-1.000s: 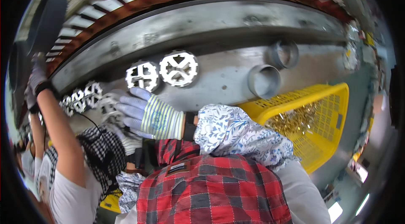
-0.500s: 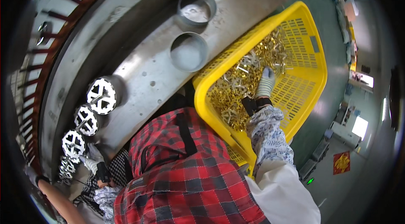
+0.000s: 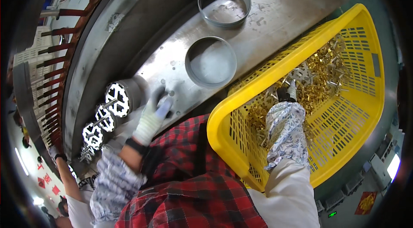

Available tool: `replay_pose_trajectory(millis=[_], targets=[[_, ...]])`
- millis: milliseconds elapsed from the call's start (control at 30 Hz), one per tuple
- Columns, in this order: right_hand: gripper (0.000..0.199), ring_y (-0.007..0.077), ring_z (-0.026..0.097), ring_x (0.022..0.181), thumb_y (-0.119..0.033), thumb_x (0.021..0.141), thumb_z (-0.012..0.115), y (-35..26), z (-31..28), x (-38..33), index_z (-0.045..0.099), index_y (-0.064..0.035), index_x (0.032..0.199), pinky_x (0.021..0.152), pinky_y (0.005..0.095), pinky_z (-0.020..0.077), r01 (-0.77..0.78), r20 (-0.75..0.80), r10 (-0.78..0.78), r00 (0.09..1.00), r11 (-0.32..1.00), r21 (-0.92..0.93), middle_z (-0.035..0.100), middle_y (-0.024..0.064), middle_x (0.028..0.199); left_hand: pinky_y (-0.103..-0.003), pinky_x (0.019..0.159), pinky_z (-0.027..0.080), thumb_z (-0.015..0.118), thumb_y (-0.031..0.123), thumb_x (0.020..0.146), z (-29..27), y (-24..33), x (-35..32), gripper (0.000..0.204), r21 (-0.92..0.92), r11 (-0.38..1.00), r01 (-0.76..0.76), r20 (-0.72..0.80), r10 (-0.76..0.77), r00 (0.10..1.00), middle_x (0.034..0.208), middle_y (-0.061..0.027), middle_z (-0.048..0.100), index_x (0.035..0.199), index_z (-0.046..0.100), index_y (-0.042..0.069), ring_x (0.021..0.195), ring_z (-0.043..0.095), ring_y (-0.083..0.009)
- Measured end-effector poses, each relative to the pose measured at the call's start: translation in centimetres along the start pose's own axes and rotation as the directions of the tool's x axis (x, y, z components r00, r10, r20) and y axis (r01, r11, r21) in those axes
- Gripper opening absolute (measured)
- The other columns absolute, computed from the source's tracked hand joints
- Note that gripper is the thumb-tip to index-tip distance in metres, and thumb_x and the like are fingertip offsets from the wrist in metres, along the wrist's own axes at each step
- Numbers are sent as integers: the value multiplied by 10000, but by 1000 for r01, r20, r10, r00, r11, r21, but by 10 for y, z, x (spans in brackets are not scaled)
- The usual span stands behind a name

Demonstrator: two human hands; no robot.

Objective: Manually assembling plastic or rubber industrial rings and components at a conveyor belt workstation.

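Observation:
My left hand (image 3: pixel 150 116), in a pale glove with dark fingertips, hovers over the metal bench close to my apron. Its fingers look spread and hold nothing visible, though motion smears them. To its left stand round metal discs with spoke-shaped cutouts (image 3: pixel 117 100), lined up in a row on the bench. Within the yellow slotted basket (image 3: pixel 241 99), my right hand (image 3: pixel 292 90) reaches down into a heap of small gold and silver metal parts (image 3: pixel 320 73). The parts and my wrist hide most of its fingers.
Two round metal rings or shallow tins (image 3: pixel 211 62) sit on the metal bench (image 3: pixel 275 11) ahead. A curved rack with reddish bars (image 3: pixel 71 32) runs along the left. Another person's gloved hand (image 3: pixel 55 153) rests against its lower end.
My left hand has left the row of discs and moved up and right over the bench. My right hand remains in the basket, its fingers now more hidden. The whole view has shifted.

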State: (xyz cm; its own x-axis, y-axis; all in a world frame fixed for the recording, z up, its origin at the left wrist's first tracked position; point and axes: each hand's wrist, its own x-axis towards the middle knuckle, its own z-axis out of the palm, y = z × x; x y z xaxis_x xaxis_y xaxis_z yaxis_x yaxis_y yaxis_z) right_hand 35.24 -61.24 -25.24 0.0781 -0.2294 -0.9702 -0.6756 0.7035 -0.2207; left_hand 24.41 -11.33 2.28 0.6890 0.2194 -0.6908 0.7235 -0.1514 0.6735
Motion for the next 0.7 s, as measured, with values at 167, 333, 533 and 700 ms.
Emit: replay_pose_trajectory(millis=[167,333,533,700], targets=[[597,292,580,891,-542,901,539,2,26,-44,601,20,1092,800,398,475,532,-175,-596,784,790,-306,632,191,1001,-311,648,535,640,366,884,44,37,88,667,305,906,-294,-66,328,942,1263,-187,552,1410,390,41,800,631,-196],[319,187,604,898,-291,861,609,42,44,-179,636,-48,1067,764,346,573,830,110,-824,556,557,-23,640,88,980,-375,962,457,532,142,884,16,28,85,520,463,836,-293,-66,362,930,1286,-214,555,1390,437,67,1123,577,-330],[291,222,612,1013,-155,870,663,106,76,-388,600,-11,1115,857,257,500,997,581,-813,38,-9,-78,562,132,1207,-405,975,432,517,148,904,-54,-37,40,474,330,920,-210,-227,293,929,1271,-237,543,1368,450,78,1152,540,-379],[226,287,583,1096,-154,740,691,210,180,-437,653,-62,944,904,402,480,999,954,-295,-54,-25,48,562,154,1247,-352,1008,412,484,312,980,-73,-84,5,514,-4,996,-87,-247,84,965,1242,-246,570,1369,432,-19,1160,557,-318]])
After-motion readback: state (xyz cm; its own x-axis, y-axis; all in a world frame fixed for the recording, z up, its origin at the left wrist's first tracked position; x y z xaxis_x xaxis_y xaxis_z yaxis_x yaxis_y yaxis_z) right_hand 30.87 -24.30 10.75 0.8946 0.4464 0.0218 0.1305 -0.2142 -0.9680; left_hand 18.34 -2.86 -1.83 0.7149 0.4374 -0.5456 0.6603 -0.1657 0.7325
